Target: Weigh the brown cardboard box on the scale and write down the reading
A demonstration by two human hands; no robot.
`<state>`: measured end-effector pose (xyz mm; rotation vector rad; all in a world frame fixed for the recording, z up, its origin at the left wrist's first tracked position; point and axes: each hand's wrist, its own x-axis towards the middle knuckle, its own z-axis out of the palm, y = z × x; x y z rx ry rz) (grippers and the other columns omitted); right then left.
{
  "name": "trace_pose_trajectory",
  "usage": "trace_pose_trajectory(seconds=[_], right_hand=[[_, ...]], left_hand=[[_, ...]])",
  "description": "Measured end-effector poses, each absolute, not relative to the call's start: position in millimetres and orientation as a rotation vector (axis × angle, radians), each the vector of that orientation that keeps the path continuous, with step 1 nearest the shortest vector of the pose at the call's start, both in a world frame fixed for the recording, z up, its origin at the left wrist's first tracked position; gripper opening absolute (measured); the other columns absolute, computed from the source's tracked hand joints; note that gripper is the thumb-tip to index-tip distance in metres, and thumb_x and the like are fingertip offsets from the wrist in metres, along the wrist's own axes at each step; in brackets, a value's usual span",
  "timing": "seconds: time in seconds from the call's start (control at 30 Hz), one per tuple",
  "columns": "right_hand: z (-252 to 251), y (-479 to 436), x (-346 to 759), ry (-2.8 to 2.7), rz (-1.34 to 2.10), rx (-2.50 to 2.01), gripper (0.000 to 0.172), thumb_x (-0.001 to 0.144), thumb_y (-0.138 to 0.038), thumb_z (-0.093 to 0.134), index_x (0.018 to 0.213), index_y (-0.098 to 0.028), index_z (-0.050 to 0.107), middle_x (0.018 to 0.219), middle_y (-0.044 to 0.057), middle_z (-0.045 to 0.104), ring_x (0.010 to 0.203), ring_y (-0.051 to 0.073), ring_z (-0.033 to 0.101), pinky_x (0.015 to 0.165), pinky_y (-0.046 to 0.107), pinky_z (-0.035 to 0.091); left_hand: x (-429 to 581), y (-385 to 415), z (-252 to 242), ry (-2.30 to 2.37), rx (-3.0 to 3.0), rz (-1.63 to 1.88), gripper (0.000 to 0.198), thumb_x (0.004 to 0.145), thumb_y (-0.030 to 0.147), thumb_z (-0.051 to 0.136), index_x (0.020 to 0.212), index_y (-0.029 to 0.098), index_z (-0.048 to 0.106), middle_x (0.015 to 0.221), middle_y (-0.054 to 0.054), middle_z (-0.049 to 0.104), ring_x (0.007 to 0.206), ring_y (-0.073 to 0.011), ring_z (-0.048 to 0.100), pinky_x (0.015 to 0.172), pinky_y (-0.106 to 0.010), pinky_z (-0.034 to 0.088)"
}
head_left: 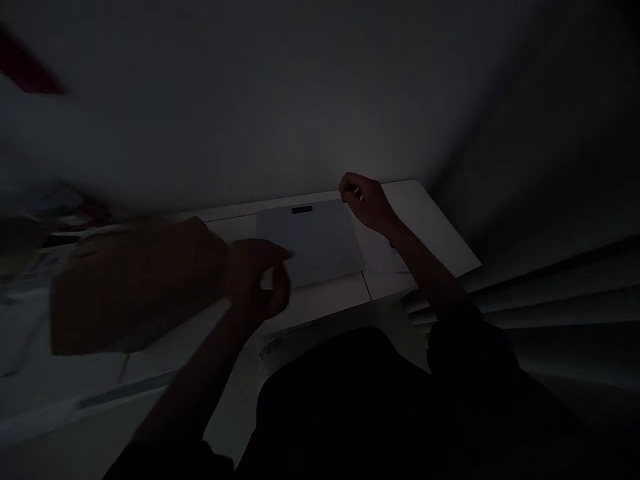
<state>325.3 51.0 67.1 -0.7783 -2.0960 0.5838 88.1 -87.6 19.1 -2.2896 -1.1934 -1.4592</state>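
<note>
In dim light, clock directions being taken from the middle of the scale, a dark red object (30,63) showed at ten o'clock, far off near the corner of the view. A brown paper bag (135,290) lay on its side at about eight o'clock, its narrower end reaching the left hand (275,270). That hand was partly open, thumb and forefinger bent apart with nothing visible between them; whether it touched the bag could not be told. Its forefinger reached over the near-left part of the flat, pale scale (320,243), which lay on the white table (440,230) with its small dark display (302,209) at twelve o'clock. The right hand (353,190) was at one to two o'clock, by the scale's far-right corner, fingers curled; whether they gripped anything could not be told.
</note>
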Motion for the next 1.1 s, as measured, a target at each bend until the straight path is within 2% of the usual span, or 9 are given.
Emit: trace_pose_trajectory(seconds=[0.1, 0.2, 0.27, 0.43, 0.53, 0.63, 0.9, 1.0, 1.1], right_hand=[[63.1, 51.4, 363.5, -2.169, 0.440, -1.044, 0.022, 0.095, -0.023, 0.036, 0.081, -0.013, 0.049, 0.080, 0.003, 0.052, 0.069, 0.006, 0.041, 0.068, 0.021, 0.030], [49.2, 53.0, 398.7, -2.282, 0.259, -1.373, 0.027, 0.100, -0.031, 0.034, 0.086, -0.013, 0.050, 0.086, 0.005, 0.056, 0.068, 0.008, 0.041, 0.066, 0.023, 0.027], [35.3, 56.4, 419.9, -2.349, 0.174, -1.576, 0.023, 0.099, -0.030, 0.035, 0.094, -0.014, 0.051, 0.090, 0.006, 0.058, 0.066, 0.009, 0.040, 0.063, 0.023, 0.026], [-0.7, 65.6, 456.4, -2.399, 0.171, -1.884, 0.030, 0.100, -0.040, 0.039, 0.115, -0.016, 0.049, 0.098, 0.007, 0.064, 0.069, 0.012, 0.049, 0.059, 0.023, 0.027], [-13.0, 67.8, 461.3, -2.402, 0.204, -1.907, 0.039, 0.097, -0.050, 0.043, 0.119, -0.018, 0.047, 0.104, 0.008, 0.065, 0.075, 0.013, 0.054, 0.059, 0.023, 0.028], [-17.9, 70.8, 456.7, -2.398, 0.207, -1.904, 0.042, 0.096, -0.053, 0.044, 0.119, -0.018, 0.046, 0.099, 0.007, 0.065, 0.068, 0.012, 0.051, 0.056, 0.023, 0.026], [-23.7, 78.5, 445.9, -2.446, 0.244, -1.806, 0.027, 0.093, -0.031, 0.047, 0.116, -0.017, 0.048, 0.087, 0.006, 0.063, 0.060, 0.009, 0.039, 0.057, 0.024, 0.021], [-23.7, 82.7, 452.8, -2.429, 0.299, -1.720, 0.026, 0.092, -0.030, 0.047, 0.115, -0.018, 0.051, 0.088, 0.004, 0.062, 0.064, 0.008, 0.043, 0.059, 0.022, 0.023], [-22.0, 94.5, 465.4, -2.224, 0.601, -1.496, 0.028, 0.093, -0.031, 0.040, 0.112, -0.016, 0.056, 0.084, 0.003, 0.061, 0.067, 0.007, 0.048, 0.062, 0.019, 0.031]], left_hand=[[146.6, -76.2, 31.1, -0.726, -2.493, -1.205, 0.030, 0.082, 0.006, 0.052, 0.109, 0.018, 0.057, 0.092, -0.005, 0.068, 0.085, -0.0169, 0.062, 0.077, -0.033, 0.048], [199.2, -67.2, 22.8, -0.498, -2.528, -0.968, 0.022, 0.088, 0.012, 0.053, 0.110, 0.016, 0.055, 0.091, -0.006, 0.068, 0.086, -0.0196, 0.061, 0.073, -0.034, 0.046], [229.0, -63.6, 9.4, -0.388, -2.552, -0.859, 0.018, 0.092, 0.017, 0.054, 0.110, 0.015, 0.053, 0.088, -0.006, 0.066, 0.077, -0.0176, 0.058, 0.068, -0.032, 0.044], [280.7, -58.5, -24.9, -0.361, -2.729, -0.402, 0.026, 0.096, 0.017, 0.043, 0.120, 0.014, 0.051, 0.102, -0.010, 0.064, 0.091, -0.0204, 0.060, 0.073, -0.033, 0.045], [296.5, -53.7, -42.4, -0.400, -2.747, -0.376, 0.028, 0.096, 0.018, 0.041, 0.121, 0.012, 0.052, 0.105, -0.012, 0.062, 0.093, -0.0230, 0.059, 0.074, -0.035, 0.045], [303.2, -50.1, -56.8, -0.474, -2.743, -0.369, 0.031, 0.097, 0.023, 0.041, 0.124, 0.012, 0.052, 0.114, -0.015, 0.060, 0.098, -0.0253, 0.058, 0.078, -0.037, 0.046], [304.4, -54.5, -65.7, -0.608, -2.724, -0.326, 0.036, 0.096, 0.023, 0.036, 0.125, 0.011, 0.054, 0.128, -0.017, 0.055, 0.105, -0.0270, 0.056, 0.083, -0.039, 0.049], [304.4, -54.6, -66.4, -0.646, -2.738, -0.286, 0.036, 0.096, 0.022, 0.035, 0.125, 0.011, 0.055, 0.124, -0.017, 0.057, 0.102, -0.0263, 0.057, 0.079, -0.038, 0.049], [303.4, -54.9, -69.7, -0.625, -2.692, -0.301, 0.040, 0.097, 0.026, 0.034, 0.128, 0.011, 0.054, 0.126, -0.018, 0.057, 0.105, -0.0282, 0.058, 0.080, -0.039, 0.051]])
